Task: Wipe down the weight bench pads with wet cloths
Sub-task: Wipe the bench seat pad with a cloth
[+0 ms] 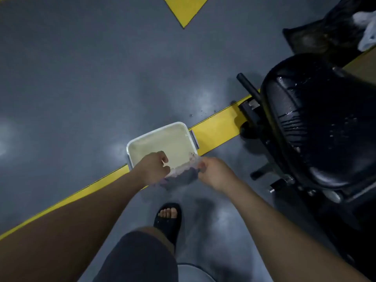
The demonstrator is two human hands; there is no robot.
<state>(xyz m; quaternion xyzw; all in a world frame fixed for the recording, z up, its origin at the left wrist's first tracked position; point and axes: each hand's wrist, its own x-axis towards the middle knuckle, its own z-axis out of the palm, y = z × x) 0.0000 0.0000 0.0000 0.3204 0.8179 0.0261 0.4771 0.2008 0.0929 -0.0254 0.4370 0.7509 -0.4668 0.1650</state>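
Purple cloth (pixel 181 173) stretched between my left hand (pixel 154 167) and right hand (pixel 213 171), both pinching its ends; I should wring over the tub (pixel 162 131) just beyond my knuckles.

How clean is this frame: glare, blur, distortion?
Head view: dim overall; soft glare patches on the grey floor; the cloth held between left hand and right hand is blurred; wet highlights glint on the bench pad; the wide-angle lens stretches the forearms toward the lower corners.

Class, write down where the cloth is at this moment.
Head view, centre: the cloth is held between the left hand and right hand, over the near edge of the white basin.
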